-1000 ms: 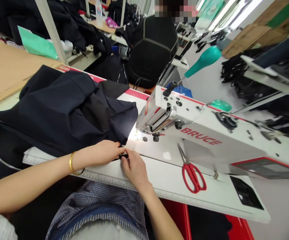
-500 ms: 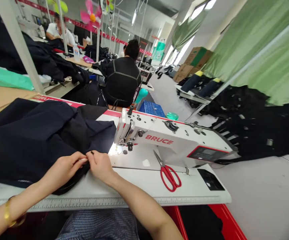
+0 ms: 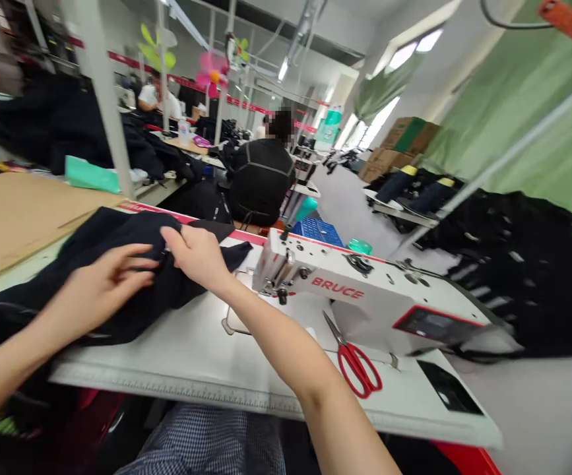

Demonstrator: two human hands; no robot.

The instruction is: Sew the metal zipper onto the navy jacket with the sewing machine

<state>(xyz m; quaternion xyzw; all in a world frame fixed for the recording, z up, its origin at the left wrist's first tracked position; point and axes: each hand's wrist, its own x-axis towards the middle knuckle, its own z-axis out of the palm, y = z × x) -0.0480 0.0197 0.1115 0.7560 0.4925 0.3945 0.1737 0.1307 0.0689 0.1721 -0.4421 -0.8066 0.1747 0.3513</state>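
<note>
- Left hand (image 3: 105, 284): fingers parted and half-curled, nothing gripped. Over the cloth; contact unclear, slight blur. Forearm enters from lower left.
- Right hand (image 3: 199, 254): closed, pinching the cloth near its top; some fingers hidden. Forearm slants up across the table from lower right.
- Dark cloth (image 3: 142, 320): bunched on the table's left part, left of the sewing machine (image 3: 365, 300).
- White table (image 3: 187, 359): ruler strip (image 3: 167, 388) along front edge. Red-handled scissors (image 3: 359, 369) lie beside the machine, blades partly apart.
- Room: person in black (image 3: 260, 175) seated beyond, blue basket (image 3: 318, 231) behind machine, green curtain (image 3: 523, 132) right.
</note>
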